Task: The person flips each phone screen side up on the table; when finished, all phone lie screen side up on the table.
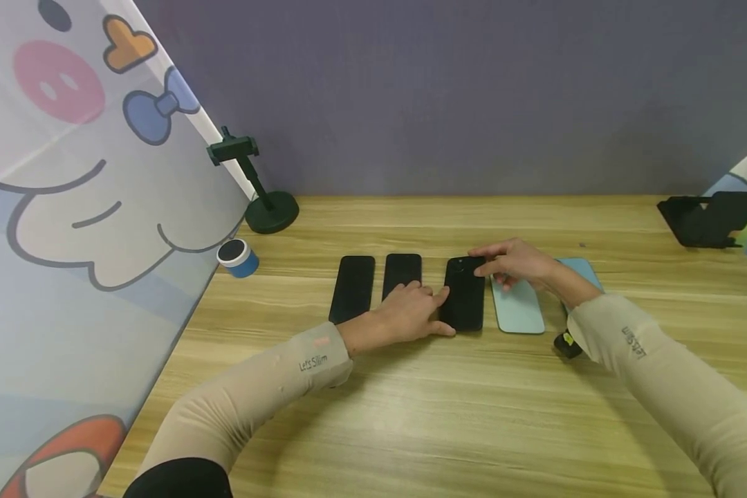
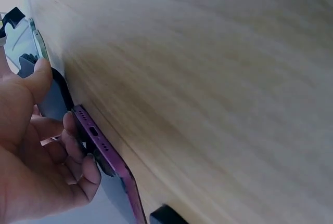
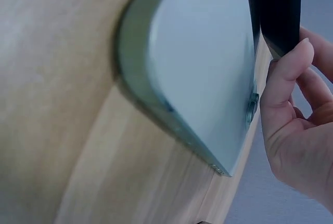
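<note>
A black smartphone (image 1: pixel 463 297) lies with its camera side up in the middle of a row of phones. At its top right corner, my right hand (image 1: pixel 515 265) pinches it between thumb and forefinger. My left hand (image 1: pixel 404 312) touches its left edge and lower left corner with extended forefinger and thumb. The other left fingers hang loosely over a dark phone with a purple frame (image 2: pixel 106 148), partly covering it. Under my right wrist lies a pale green phone (image 1: pixel 518 308), its upper part hidden in the head view.
Another dark phone (image 1: pixel 353 287) is at the row's left end, a blue phone (image 1: pixel 580 270) at the right, partly covered by my forearm. A small black object (image 1: pixel 567 344) lies nearby. Farther out stand a blue jar (image 1: pixel 239 260), a dark green stand (image 1: pixel 272 211) and a black stand (image 1: pixel 709 220).
</note>
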`<action>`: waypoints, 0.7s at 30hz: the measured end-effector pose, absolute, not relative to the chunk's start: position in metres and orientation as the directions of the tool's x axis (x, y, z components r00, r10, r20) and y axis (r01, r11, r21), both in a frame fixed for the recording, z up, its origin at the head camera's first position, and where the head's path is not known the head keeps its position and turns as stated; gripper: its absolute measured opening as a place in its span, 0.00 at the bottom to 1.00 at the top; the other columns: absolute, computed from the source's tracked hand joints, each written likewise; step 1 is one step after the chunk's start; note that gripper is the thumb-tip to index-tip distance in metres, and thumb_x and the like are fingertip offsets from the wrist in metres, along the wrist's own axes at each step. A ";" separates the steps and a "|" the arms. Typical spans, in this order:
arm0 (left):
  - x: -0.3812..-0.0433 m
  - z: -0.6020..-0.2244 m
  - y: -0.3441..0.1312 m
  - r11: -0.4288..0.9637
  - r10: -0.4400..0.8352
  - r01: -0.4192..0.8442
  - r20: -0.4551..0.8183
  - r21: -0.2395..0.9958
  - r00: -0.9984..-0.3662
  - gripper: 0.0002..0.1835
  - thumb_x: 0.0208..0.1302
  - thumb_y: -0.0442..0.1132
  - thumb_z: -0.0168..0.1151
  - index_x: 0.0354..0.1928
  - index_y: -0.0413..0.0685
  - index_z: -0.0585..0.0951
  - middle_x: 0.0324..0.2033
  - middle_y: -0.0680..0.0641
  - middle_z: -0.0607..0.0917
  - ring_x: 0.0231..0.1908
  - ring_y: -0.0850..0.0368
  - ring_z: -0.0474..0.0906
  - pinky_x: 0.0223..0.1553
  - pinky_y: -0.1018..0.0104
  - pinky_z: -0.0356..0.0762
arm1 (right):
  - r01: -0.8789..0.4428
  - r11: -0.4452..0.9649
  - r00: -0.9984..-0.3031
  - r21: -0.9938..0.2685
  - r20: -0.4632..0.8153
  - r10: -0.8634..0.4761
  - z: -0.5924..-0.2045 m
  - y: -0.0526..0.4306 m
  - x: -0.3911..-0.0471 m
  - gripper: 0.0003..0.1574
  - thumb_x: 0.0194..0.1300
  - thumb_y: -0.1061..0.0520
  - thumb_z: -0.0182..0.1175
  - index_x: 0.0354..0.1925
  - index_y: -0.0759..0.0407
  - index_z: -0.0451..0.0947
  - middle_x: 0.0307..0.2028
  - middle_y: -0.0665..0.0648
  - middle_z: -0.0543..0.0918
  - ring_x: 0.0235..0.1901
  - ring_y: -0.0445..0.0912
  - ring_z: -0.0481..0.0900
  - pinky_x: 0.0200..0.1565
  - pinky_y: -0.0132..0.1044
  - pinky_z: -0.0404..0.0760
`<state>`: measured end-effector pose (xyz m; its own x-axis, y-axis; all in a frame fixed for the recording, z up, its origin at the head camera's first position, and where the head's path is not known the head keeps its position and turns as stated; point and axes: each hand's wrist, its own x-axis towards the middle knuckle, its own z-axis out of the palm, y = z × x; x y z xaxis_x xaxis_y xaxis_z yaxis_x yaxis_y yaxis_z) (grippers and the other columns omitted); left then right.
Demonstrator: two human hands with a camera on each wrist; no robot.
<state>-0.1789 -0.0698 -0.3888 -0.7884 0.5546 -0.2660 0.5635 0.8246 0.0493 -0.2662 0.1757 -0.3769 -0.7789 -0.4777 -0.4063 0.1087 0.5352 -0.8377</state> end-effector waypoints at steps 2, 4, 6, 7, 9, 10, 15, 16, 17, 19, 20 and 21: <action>-0.178 -0.388 -0.069 0.828 0.550 0.558 -0.265 0.054 -0.792 0.47 0.65 0.74 0.49 0.78 0.55 0.59 0.62 0.47 0.81 0.56 0.52 0.79 0.52 0.58 0.80 | 0.107 0.538 -0.776 -0.836 -0.409 -0.480 -0.376 0.175 -0.266 0.41 0.67 0.51 0.66 0.74 0.56 0.65 0.27 0.52 0.75 0.19 0.41 0.70 0.26 0.37 0.79; -0.177 -0.387 -0.067 0.834 0.544 0.547 -0.265 0.069 -0.796 0.48 0.64 0.75 0.49 0.78 0.55 0.59 0.61 0.47 0.81 0.55 0.53 0.80 0.46 0.61 0.82 | 0.108 0.542 -0.776 -0.833 -0.412 -0.479 -0.375 0.175 -0.266 0.40 0.68 0.52 0.65 0.74 0.56 0.65 0.24 0.52 0.74 0.18 0.41 0.70 0.27 0.37 0.80; -0.175 -0.385 -0.064 0.839 0.541 0.537 -0.261 0.091 -0.800 0.49 0.63 0.76 0.48 0.78 0.56 0.58 0.62 0.47 0.80 0.55 0.53 0.81 0.42 0.62 0.82 | 0.104 0.546 -0.773 -0.831 -0.413 -0.481 -0.374 0.174 -0.266 0.40 0.68 0.52 0.65 0.74 0.57 0.65 0.23 0.51 0.74 0.19 0.41 0.70 0.27 0.37 0.80; -0.174 -0.385 -0.062 0.839 0.542 0.534 -0.258 0.107 -0.800 0.49 0.63 0.76 0.48 0.79 0.56 0.57 0.64 0.46 0.79 0.57 0.53 0.80 0.44 0.62 0.83 | 0.101 0.550 -0.773 -0.829 -0.413 -0.482 -0.374 0.174 -0.266 0.39 0.68 0.53 0.64 0.74 0.57 0.65 0.23 0.51 0.74 0.19 0.41 0.70 0.27 0.37 0.79; -0.171 -0.384 -0.057 0.833 0.553 0.536 -0.240 0.136 -0.798 0.49 0.63 0.76 0.49 0.79 0.57 0.56 0.67 0.45 0.76 0.61 0.53 0.78 0.48 0.61 0.83 | 0.098 0.553 -0.771 -0.827 -0.414 -0.483 -0.373 0.173 -0.266 0.39 0.69 0.53 0.64 0.74 0.57 0.65 0.21 0.51 0.73 0.19 0.41 0.70 0.27 0.37 0.79; -0.171 -0.384 -0.055 0.827 0.563 0.542 -0.224 0.153 -0.796 0.49 0.64 0.75 0.49 0.79 0.57 0.56 0.67 0.45 0.76 0.60 0.52 0.78 0.48 0.61 0.83 | 0.097 0.554 -0.770 -0.827 -0.415 -0.484 -0.372 0.173 -0.266 0.39 0.69 0.53 0.64 0.74 0.57 0.65 0.21 0.50 0.72 0.19 0.41 0.70 0.27 0.37 0.79; -0.169 -0.386 -0.046 0.789 0.609 0.581 -0.129 0.202 -0.782 0.46 0.66 0.72 0.51 0.78 0.56 0.58 0.56 0.44 0.83 0.45 0.56 0.84 0.33 0.69 0.81 | 0.111 0.549 -0.771 -0.828 -0.421 -0.479 -0.373 0.173 -0.267 0.39 0.69 0.54 0.63 0.74 0.57 0.65 0.18 0.49 0.70 0.18 0.41 0.70 0.26 0.36 0.78; -0.169 -0.387 -0.044 0.783 0.616 0.588 -0.117 0.205 -0.779 0.45 0.67 0.71 0.51 0.78 0.56 0.58 0.53 0.45 0.84 0.41 0.57 0.84 0.28 0.71 0.78 | 0.115 0.547 -0.770 -0.829 -0.422 -0.478 -0.373 0.174 -0.267 0.39 0.69 0.54 0.63 0.74 0.57 0.65 0.18 0.49 0.70 0.17 0.41 0.70 0.26 0.36 0.78; -0.169 -0.388 -0.042 0.778 0.621 0.595 -0.107 0.201 -0.776 0.45 0.67 0.71 0.52 0.78 0.56 0.59 0.51 0.45 0.85 0.38 0.58 0.84 0.26 0.72 0.77 | 0.118 0.545 -0.770 -0.830 -0.423 -0.478 -0.373 0.174 -0.267 0.39 0.69 0.54 0.64 0.74 0.57 0.65 0.17 0.49 0.71 0.17 0.40 0.70 0.26 0.36 0.78; -0.168 -0.389 -0.039 0.774 0.628 0.605 -0.102 0.186 -0.771 0.44 0.67 0.70 0.52 0.78 0.57 0.59 0.48 0.47 0.85 0.35 0.60 0.83 0.24 0.73 0.74 | 0.122 0.540 -0.768 -0.833 -0.424 -0.479 -0.373 0.174 -0.267 0.39 0.69 0.54 0.64 0.74 0.58 0.65 0.17 0.48 0.71 0.18 0.40 0.71 0.26 0.35 0.79; -0.168 -0.389 -0.037 0.774 0.630 0.609 -0.103 0.174 -0.770 0.44 0.67 0.71 0.52 0.78 0.57 0.59 0.48 0.48 0.85 0.34 0.61 0.83 0.24 0.73 0.75 | 0.124 0.536 -0.768 -0.835 -0.423 -0.481 -0.373 0.174 -0.267 0.39 0.69 0.54 0.64 0.74 0.58 0.65 0.18 0.48 0.72 0.18 0.40 0.71 0.26 0.35 0.79; -0.167 -0.389 -0.035 0.775 0.630 0.611 -0.104 0.163 -0.770 0.44 0.67 0.70 0.52 0.78 0.57 0.59 0.48 0.48 0.86 0.35 0.61 0.83 0.24 0.73 0.76 | 0.124 0.534 -0.768 -0.837 -0.421 -0.483 -0.373 0.174 -0.266 0.39 0.69 0.55 0.63 0.74 0.58 0.65 0.18 0.48 0.72 0.18 0.40 0.71 0.26 0.35 0.79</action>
<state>-0.1675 -0.0354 -0.3886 -0.7700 0.6295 -0.1042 0.6112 0.7745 0.1630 -0.2665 0.1741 -0.3733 -0.7679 -0.4825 -0.4213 0.1237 0.5336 -0.8367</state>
